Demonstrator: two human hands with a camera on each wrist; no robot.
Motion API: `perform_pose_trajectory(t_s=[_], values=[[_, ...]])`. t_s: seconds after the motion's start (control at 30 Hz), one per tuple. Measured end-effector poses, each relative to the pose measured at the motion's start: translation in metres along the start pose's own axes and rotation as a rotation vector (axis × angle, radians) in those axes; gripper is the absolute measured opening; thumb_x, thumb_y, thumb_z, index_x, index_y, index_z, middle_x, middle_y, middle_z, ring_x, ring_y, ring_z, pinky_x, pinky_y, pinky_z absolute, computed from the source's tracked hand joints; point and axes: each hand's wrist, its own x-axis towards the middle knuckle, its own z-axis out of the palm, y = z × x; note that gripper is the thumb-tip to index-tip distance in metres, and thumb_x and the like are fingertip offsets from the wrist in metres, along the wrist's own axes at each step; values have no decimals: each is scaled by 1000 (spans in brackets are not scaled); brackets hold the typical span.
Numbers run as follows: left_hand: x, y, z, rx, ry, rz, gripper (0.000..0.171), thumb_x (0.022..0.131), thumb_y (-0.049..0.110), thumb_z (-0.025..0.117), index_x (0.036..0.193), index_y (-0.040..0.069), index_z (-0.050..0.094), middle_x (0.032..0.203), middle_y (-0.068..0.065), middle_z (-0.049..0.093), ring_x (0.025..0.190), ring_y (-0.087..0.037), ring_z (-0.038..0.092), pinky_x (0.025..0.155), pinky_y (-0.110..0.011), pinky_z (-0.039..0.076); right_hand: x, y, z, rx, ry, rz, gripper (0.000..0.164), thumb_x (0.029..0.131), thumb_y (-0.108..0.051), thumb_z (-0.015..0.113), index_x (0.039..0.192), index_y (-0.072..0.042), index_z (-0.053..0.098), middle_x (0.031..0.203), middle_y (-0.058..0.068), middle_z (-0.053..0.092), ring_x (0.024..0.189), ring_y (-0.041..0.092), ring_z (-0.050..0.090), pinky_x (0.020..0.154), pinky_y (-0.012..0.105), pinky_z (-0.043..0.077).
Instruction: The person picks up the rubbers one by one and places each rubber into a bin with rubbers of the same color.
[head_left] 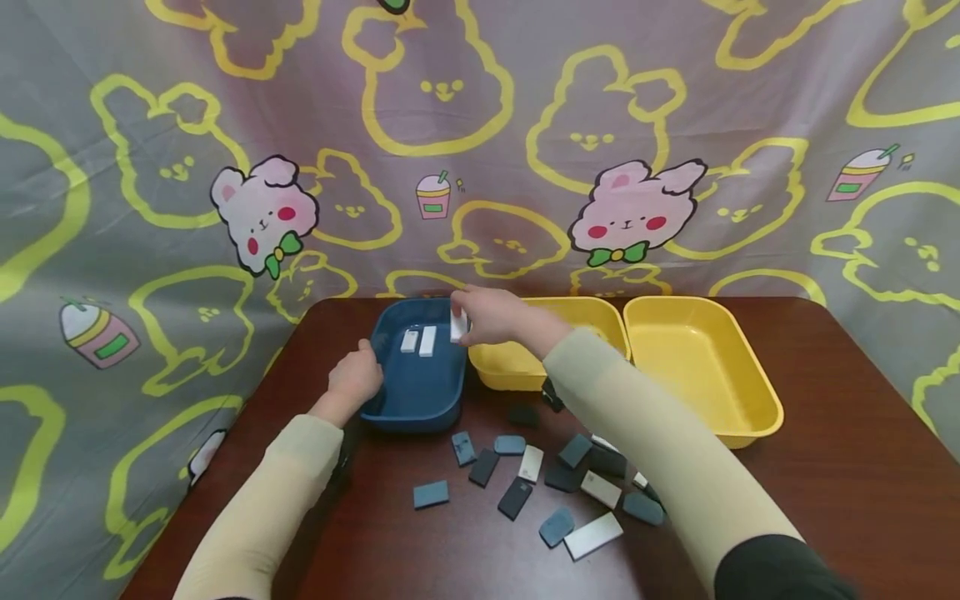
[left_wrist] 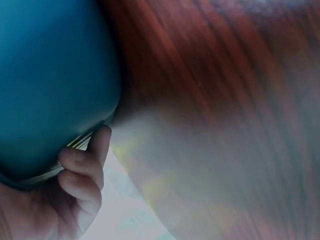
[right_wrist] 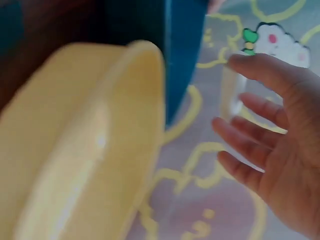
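Observation:
My left hand (head_left: 356, 377) grips the left rim of a blue plastic bin (head_left: 416, 400); in the left wrist view its fingers (left_wrist: 80, 172) curl around the bin's edge. Over the bin's right side, my right hand (head_left: 491, 315) pinches a small white rectangular block (head_left: 457, 325), held upright. The right wrist view shows that white block (right_wrist: 231, 92) between thumb and fingertips, with the other fingers spread apart. Inside the bin lie a short white block (head_left: 408, 341) and a longer white block (head_left: 427, 341).
A yellow bin (head_left: 510, 381) stands right of the blue one, partly behind my right forearm; another yellow bin (head_left: 690, 358) is farther right. Several blue, black and white blocks lie scattered in front, including a blue block (head_left: 431, 495) and a long white block (head_left: 593, 536). A patterned curtain (head_left: 480, 183) hangs behind.

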Motion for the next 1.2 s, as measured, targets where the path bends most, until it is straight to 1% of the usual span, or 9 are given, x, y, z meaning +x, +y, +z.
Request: perform_pose_trajectory(t_s=[0.23,0.3,0.4,0.5,0.63,0.77,0.93,1.1,1.2], values=[[1,-1,1,3,2,-3,58,99,16,52,141,-15,26,88,-25,61,75,-33,63,73,-50,54,21,0,27,-23,84,60,38,84,-33,75,111,-15,54,105,3,53,85,18,53,76,33,46],[1,-1,0,9,1,-4,58,99,17,52,140,-15,27,87,-24,61,74,-32,63,72,-49,54,26,-1,32,-21,90,68,38,84,-32,74,112,-15,54,106,3,53,88,19,52,78,34,46],[0,-1,-1,16,5,-8,57,98,17,53,139,-14,28,88,-24,61,74,-33,63,72,-50,54,33,-4,39,-32,73,65,38,86,-32,73,114,-14,55,107,4,54,93,20,51,83,35,45],[-1,-1,-1,16,10,-7,57,98,17,53,139,-14,29,89,-25,62,75,-33,63,72,-50,54,40,-7,48,-80,58,64,38,86,-33,72,115,-14,57,110,3,55,99,21,51,90,37,44],[-1,0,0,12,13,-10,57,98,17,53,140,-13,29,90,-25,62,76,-33,64,74,-51,54,47,-9,61,-124,40,85,40,86,-32,70,119,-12,59,115,5,58,106,23,52,98,43,39],[-1,1,1,8,6,-7,58,98,17,53,140,-14,28,92,-25,62,78,-34,64,76,-53,53,51,-9,72,-136,-11,150,39,86,-30,70,119,-12,61,113,5,60,105,23,52,100,46,37],[-2,0,2,6,1,-17,59,98,17,54,142,-13,27,93,-25,62,79,-34,64,79,-54,53,55,-14,80,-98,-52,229,29,83,-27,72,108,-12,68,106,5,66,105,26,51,99,51,35],[-1,0,2,-12,5,-18,59,98,18,54,142,-12,27,92,-24,62,79,-34,64,79,-53,53,60,-20,85,-109,-105,295,40,82,-25,73,119,-11,67,120,7,65,118,29,47,105,54,28],[-1,-1,2,-13,10,-21,58,98,18,54,141,-12,29,93,-25,62,79,-34,64,78,-53,53,62,-23,86,-101,-119,318,40,84,-25,74,121,-11,67,120,7,64,115,29,48,106,53,29]])
